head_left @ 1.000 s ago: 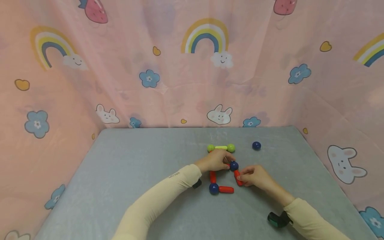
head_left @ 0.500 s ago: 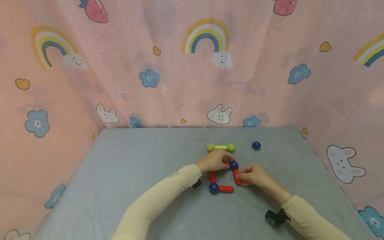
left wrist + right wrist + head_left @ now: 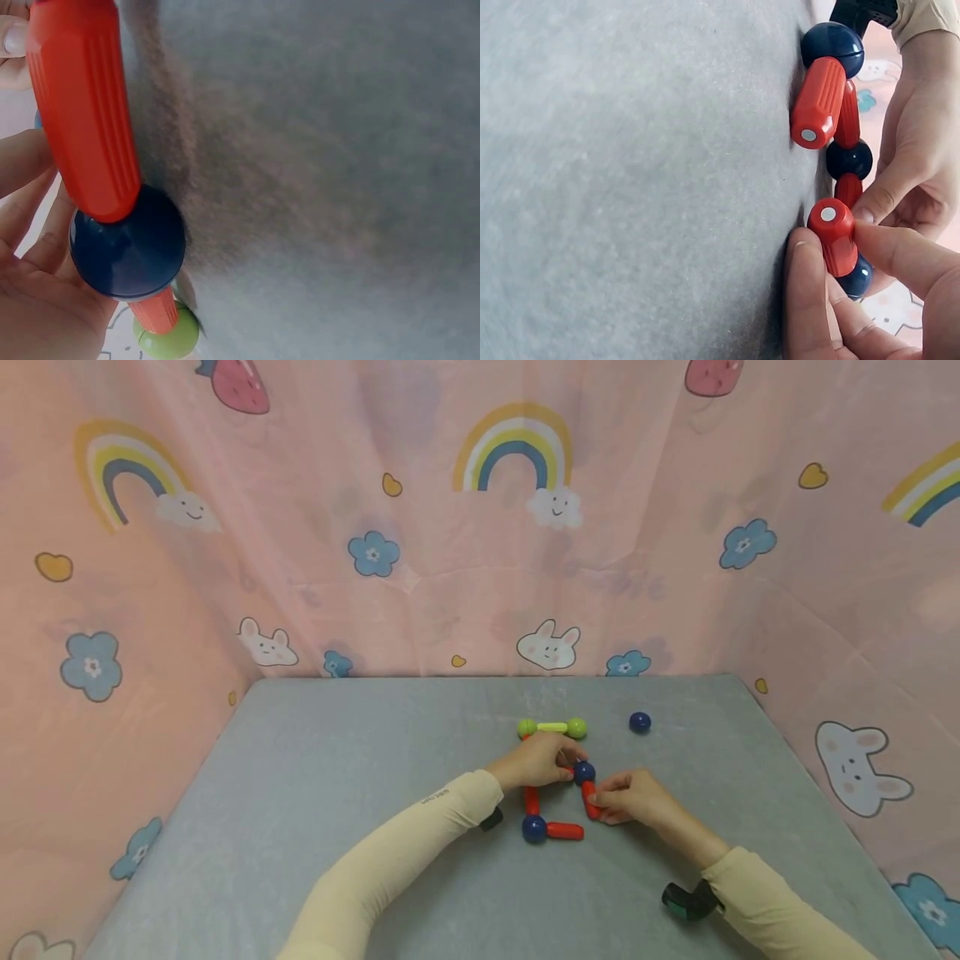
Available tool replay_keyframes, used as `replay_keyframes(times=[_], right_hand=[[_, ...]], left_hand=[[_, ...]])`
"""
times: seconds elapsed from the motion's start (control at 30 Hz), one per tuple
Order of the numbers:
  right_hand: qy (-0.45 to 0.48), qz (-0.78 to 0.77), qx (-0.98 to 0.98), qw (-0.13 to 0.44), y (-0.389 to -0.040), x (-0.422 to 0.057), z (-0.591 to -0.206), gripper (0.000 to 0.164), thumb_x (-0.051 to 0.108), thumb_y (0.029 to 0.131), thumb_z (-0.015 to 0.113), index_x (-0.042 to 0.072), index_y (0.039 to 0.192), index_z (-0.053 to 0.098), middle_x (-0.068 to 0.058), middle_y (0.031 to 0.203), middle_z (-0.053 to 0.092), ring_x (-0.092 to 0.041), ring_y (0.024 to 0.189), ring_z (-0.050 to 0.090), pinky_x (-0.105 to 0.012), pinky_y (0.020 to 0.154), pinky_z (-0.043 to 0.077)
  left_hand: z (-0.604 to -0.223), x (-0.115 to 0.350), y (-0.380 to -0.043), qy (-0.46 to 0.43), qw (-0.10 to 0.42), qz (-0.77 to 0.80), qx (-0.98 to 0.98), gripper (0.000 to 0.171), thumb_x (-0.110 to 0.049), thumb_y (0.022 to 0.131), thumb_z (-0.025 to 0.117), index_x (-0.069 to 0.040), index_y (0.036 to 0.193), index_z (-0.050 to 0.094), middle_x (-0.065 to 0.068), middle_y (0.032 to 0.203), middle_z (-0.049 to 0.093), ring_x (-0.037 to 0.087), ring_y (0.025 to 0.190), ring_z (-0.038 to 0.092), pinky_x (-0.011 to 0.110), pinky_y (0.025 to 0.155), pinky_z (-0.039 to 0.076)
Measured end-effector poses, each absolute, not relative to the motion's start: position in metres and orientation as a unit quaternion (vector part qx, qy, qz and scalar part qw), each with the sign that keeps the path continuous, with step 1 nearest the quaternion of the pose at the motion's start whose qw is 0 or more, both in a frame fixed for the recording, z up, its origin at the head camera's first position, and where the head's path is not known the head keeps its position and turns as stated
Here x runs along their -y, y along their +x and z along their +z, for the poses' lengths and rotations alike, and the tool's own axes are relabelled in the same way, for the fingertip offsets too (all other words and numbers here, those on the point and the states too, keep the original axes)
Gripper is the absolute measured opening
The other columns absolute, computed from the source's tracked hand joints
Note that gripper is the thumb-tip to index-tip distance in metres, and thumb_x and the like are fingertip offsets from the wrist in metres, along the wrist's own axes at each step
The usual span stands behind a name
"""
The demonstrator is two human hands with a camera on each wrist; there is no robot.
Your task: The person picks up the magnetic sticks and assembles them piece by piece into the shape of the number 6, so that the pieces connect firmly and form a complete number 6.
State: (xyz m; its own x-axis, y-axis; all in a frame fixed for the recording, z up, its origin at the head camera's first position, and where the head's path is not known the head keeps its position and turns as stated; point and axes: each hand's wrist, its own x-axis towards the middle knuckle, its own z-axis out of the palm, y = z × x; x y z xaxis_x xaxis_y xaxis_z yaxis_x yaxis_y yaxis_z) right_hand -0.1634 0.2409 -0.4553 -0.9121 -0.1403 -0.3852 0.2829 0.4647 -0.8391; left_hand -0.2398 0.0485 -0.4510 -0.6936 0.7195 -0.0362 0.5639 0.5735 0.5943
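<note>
My right hand (image 3: 636, 797) pinches a red magnetic rod (image 3: 832, 240) between thumb and fingers; the rod's far end meets a blue ball (image 3: 584, 772). At that ball's left, my left hand (image 3: 536, 762) holds another red rod (image 3: 848, 189), partly hidden by the hand. This second rod runs to a blue ball (image 3: 849, 160) in the right wrist view. From there a red rod (image 3: 532, 800) leads to the near blue ball (image 3: 534, 828), which bears a red rod (image 3: 566, 831) pointing right, its right end free.
Beyond my left hand, a yellow-green rod (image 3: 552, 727) joins two green balls (image 3: 576, 727). A loose blue ball (image 3: 640, 722) lies at the back right of the grey table (image 3: 337, 752). Pink printed cloth (image 3: 450, 593) hangs behind.
My right hand has shifted slightly left, swinging the near end of its red rod a little left. The left hand stays in place.
</note>
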Motion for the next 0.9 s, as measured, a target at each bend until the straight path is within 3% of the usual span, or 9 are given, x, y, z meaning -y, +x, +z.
replay_keyframes(times=[0.9], right_hand=[[0.027,-0.513,-0.831,0.212,-0.1642,-0.2419,-0.4555,0.033,0.018,0.089,0.073,-0.01,0.105,0.068,-0.004,0.075,0.074,-0.012,0.066,0.069,-0.03,0.064,0.061]], left_hand=[[-0.4518,-0.0473,-0.2389,0.376,0.124,0.279,-0.875,0.034,-0.01,0.089,0.073,-0.011,0.123,0.069,0.002,0.115,0.074,0.01,0.101,0.069,0.012,0.083,0.052]])
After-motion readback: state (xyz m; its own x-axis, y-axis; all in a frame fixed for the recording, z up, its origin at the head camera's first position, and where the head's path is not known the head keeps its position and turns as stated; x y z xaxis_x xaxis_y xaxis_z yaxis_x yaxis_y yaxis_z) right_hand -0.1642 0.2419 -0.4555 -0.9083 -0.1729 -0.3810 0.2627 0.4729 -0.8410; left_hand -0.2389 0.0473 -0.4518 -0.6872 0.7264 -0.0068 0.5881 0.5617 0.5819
